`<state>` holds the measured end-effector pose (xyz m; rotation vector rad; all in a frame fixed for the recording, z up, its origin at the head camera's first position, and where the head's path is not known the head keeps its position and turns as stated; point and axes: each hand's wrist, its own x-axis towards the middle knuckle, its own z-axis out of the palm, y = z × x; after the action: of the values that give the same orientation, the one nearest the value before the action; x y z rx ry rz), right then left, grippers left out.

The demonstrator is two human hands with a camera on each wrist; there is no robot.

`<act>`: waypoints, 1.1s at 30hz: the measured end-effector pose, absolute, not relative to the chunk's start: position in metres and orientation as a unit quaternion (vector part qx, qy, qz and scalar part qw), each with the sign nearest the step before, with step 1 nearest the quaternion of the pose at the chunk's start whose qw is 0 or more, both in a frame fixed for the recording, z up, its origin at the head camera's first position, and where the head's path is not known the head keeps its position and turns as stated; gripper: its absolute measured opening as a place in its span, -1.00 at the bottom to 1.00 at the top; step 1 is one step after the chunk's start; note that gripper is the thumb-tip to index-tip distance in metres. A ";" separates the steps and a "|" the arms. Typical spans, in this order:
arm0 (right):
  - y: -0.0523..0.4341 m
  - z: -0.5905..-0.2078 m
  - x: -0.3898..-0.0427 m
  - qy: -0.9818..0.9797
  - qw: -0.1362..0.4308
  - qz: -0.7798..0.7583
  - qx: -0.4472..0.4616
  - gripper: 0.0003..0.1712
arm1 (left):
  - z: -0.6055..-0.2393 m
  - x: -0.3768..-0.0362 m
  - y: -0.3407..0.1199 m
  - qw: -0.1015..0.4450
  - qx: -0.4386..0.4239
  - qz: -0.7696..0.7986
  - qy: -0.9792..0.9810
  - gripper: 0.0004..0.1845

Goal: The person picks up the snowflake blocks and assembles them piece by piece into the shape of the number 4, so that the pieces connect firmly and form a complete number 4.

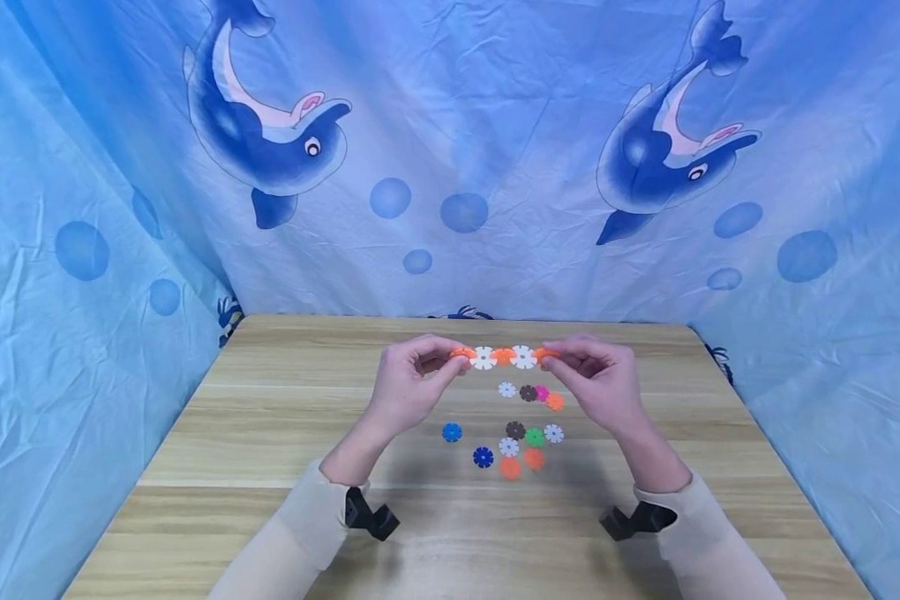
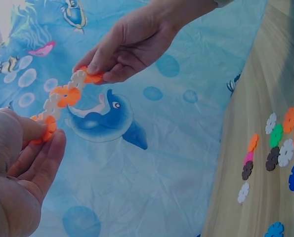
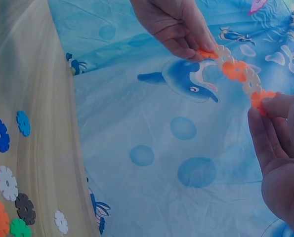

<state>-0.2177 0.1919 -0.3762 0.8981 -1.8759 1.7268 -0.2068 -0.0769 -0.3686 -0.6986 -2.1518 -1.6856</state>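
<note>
Both hands hold up a short chain (image 1: 503, 357) of snowflake discs, orange and white by turns, above the wooden table (image 1: 270, 433). My left hand (image 1: 450, 360) pinches the orange disc at the chain's left end; my right hand (image 1: 551, 357) pinches the orange disc at its right end. In the left wrist view the chain (image 2: 63, 98) runs from my left hand (image 2: 44, 134) up to the right hand (image 2: 95, 75). The right wrist view shows the chain (image 3: 235, 71) between the right hand (image 3: 265, 103) and the left hand (image 3: 202, 51).
Loose discs lie on the table under the hands: white (image 1: 507, 389), brown (image 1: 528, 392), pink (image 1: 542, 392), orange (image 1: 554, 402), green (image 1: 534, 437), two blue ones (image 1: 452, 432) (image 1: 483, 457) and several more. A blue dolphin cloth (image 1: 450, 158) hangs behind and at both sides.
</note>
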 end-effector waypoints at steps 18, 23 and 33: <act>0.199 -0.383 -0.222 -0.658 0.209 0.630 0.355 -0.73 | -0.371 -0.202 -0.071 0.190 -0.258 -0.567 -0.759 -0.91; 0.193 -0.383 -0.222 -0.646 0.252 0.633 0.345 -0.74 | -0.373 -0.205 -0.066 0.171 -0.275 -0.609 -0.724 -0.89; 0.178 -0.380 -0.217 -0.641 0.290 0.612 0.361 -0.69 | -0.377 -0.204 -0.048 0.094 -0.341 -0.666 -0.657 -0.68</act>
<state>-0.2166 0.1776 -0.3801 0.9625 -1.7102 1.6339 -0.2044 -0.0476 -0.3769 -1.0106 -1.9490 -1.9753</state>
